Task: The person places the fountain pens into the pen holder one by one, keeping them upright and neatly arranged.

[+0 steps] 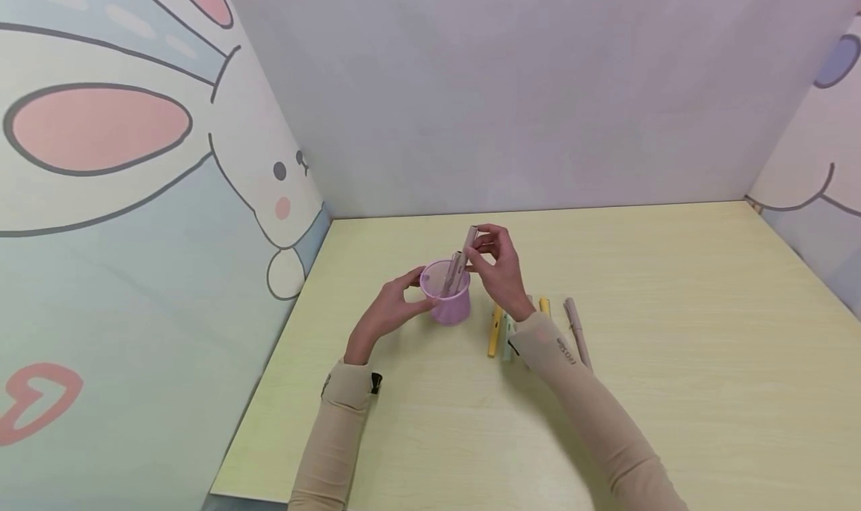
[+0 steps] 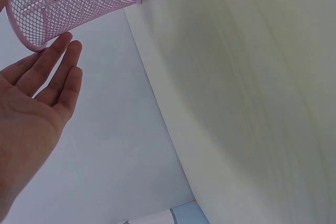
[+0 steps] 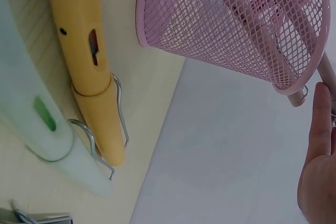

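Note:
A pink mesh pen cup (image 1: 451, 313) stands upright on the table. My left hand (image 1: 390, 309) holds it at the rim, thumb at the front and fingers round the far side; in the left wrist view those fingers (image 2: 63, 66) touch the rim from outside. Pale pinkish-beige pens (image 1: 452, 273) lean inside the cup. Over the cup's right side, my right hand (image 1: 499, 270) pinches another pinkish-beige pen (image 1: 469, 240) between thumb and fingers, its lower end at the cup's mouth. The right wrist view shows pens through the mesh (image 3: 210, 24).
Right of the cup lie a yellow pen (image 1: 495, 333), a mint-green pen (image 1: 507, 338), a second yellow pen (image 1: 544, 305) and a pinkish-beige pen (image 1: 577, 330); my right forearm (image 1: 572, 380) partly covers them. A grey wall (image 1: 525, 107) rises behind the table (image 1: 673, 347).

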`<move>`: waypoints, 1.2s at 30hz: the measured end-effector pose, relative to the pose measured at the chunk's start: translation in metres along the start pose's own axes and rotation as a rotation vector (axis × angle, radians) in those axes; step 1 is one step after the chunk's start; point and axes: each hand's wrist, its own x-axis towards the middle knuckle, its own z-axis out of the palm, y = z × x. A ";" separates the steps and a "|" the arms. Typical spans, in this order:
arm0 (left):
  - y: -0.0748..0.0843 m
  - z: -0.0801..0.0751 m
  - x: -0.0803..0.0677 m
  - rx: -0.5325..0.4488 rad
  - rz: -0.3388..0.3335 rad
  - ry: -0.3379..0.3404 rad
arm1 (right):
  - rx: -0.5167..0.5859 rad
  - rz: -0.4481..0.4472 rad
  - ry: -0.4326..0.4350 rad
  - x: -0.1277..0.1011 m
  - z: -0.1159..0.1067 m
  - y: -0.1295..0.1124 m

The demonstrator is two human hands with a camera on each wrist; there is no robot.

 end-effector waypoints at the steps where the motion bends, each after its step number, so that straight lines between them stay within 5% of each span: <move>1: 0.000 0.000 0.000 0.003 -0.001 0.000 | -0.006 0.002 -0.002 -0.001 0.001 -0.003; 11: 0.001 0.000 -0.002 0.020 -0.010 -0.004 | -0.028 -0.005 -0.012 0.000 -0.007 0.032; 21: 0.002 -0.001 -0.002 0.021 -0.008 -0.013 | -0.029 -0.025 0.019 -0.002 -0.023 0.030; 29: 0.001 -0.002 -0.003 0.016 0.020 -0.006 | -0.059 -0.014 0.012 -0.009 -0.034 0.004; 36: 0.001 -0.002 -0.003 0.013 0.027 -0.006 | -0.075 -0.034 0.033 -0.007 -0.050 0.022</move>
